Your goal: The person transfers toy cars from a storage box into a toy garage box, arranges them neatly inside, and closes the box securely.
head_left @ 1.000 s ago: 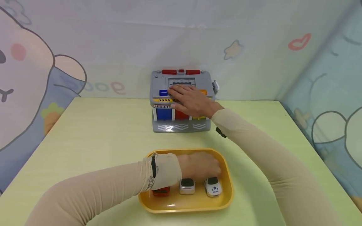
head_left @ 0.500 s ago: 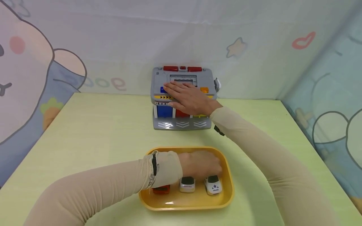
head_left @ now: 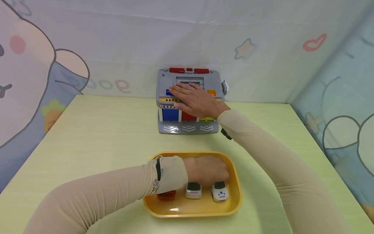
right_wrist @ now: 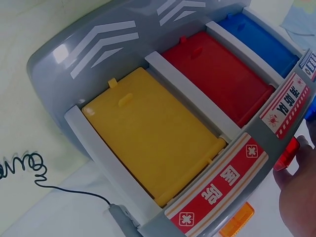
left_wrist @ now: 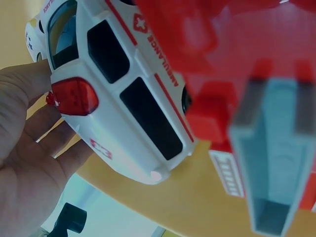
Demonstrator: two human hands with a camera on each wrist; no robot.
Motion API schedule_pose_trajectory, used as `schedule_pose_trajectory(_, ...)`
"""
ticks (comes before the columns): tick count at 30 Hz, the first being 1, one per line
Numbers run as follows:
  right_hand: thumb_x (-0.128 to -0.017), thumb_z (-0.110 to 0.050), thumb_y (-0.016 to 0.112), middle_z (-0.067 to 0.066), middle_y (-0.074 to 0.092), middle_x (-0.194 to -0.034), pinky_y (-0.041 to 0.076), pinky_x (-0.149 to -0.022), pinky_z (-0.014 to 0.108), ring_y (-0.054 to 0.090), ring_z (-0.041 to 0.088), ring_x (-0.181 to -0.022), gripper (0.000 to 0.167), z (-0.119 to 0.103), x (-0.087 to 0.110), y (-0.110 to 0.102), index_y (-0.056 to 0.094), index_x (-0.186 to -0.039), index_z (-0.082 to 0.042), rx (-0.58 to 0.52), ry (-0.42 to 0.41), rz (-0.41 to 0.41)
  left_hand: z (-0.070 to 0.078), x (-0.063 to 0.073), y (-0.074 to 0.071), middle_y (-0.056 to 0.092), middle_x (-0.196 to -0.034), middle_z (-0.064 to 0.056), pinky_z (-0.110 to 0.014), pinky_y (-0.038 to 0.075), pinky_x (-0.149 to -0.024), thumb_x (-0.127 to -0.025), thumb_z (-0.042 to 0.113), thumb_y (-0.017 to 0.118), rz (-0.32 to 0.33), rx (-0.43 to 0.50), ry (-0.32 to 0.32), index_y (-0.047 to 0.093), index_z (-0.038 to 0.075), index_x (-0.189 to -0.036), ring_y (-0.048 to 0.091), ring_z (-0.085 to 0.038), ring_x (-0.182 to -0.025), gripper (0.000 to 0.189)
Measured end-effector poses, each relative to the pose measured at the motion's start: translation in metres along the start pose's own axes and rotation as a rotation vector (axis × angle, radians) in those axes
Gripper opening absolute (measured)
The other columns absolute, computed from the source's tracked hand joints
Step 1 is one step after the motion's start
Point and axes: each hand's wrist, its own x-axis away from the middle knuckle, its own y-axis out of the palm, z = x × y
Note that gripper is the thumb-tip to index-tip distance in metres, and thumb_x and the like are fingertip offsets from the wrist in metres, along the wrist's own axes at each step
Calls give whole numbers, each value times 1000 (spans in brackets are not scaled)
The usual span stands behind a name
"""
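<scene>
My left hand reaches down into a yellow tray. Its thumb and fingers curl around the rear of a white police toy car, though the contact itself is mostly hidden. A white toy ambulance with a red tail light hides my fingertips in the left wrist view. My right hand rests flat, fingers spread, on the front of the roof of a grey toy garage. The fingertips lie beside a blue button, and a red button touches the hand.
A red toy fire engine with a grey ladder sits left in the tray. The garage's yellow door, red door and blue door are down. A coiled black cord hangs beside it. Printed cloth stands behind.
The head view has shifted slightly. Both hands stay in place, and the left hand looks less blurred now; the tray, cars and garage hold their positions.
</scene>
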Motion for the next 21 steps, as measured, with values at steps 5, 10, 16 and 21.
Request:
schedule_pose_trajectory(5, -105, -51, 29, -4, 14, -169, 5, -128, 47, 8, 20, -158, 65, -1, 2, 1, 14, -162, -22, -10, 5, 7, 0, 0, 1, 71, -92, 10, -17, 51, -82, -94, 16, 69, 17, -17, 17, 74, 24, -107, 59, -9, -83, 17)
schedule_pose_trajectory(10, -105, -51, 29, -4, 14, -169, 3, -128, 46, 7, 19, -158, 65, -1, 1, 1, 14, -161, -22, 0, 8, 5, -1, 1, 2, 71, -93, 10, -18, 51, -82, -95, 16, 68, 22, -40, 33, 74, 24, -109, 59, -9, -84, 17)
schedule_pose_trajectory(16, -105, -51, 30, -4, 15, -169, 4, -128, 48, 6, 20, -158, 65, -1, 0, 1, 14, -161, -22, -5, 11, -8, -4, 7, -3, 72, -99, 10, -19, 52, -90, -92, 12, 70, 20, -60, 48, 73, 25, -112, 61, -8, -91, 23)
schedule_pose_trajectory(21, -105, -51, 31, -3, 16, -169, 4, -128, 49, 8, 20, -158, 65, -1, -1, 2, 15, -161, -22, -15, 19, -23, -4, 13, -14, 71, -111, 9, -21, 51, -98, -91, 13, 71, -1, -56, 29, 70, 25, -119, 61, -10, -102, 30)
